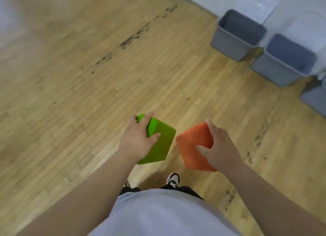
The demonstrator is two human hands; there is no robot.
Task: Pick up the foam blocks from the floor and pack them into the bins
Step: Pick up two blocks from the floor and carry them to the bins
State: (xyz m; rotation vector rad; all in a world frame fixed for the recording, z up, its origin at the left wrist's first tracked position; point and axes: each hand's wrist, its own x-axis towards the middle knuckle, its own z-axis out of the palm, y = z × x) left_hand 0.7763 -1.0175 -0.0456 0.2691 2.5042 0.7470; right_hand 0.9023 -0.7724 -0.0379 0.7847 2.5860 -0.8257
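Observation:
My left hand (136, 136) grips a green foam block (161, 145) from above, fingers and thumb curled round its upper end, and carries it above the floor. My right hand (218, 147) grips an orange foam block (192, 147) by its right edge, thumb on its face. The two blocks hang side by side at waist height, a small gap between them. Two grey bins stand open against the wall at the upper right: one bin (227, 41) farther off, a second bin (271, 71) nearer to the right.
A wooden floor (88, 76) with dark scuff marks stretches ahead and to the left. A third grey container (315, 98) is cut off at the right edge. Clear lids (255, 4) lean on the white wall behind the bins. My shoe (173, 179) shows below the blocks.

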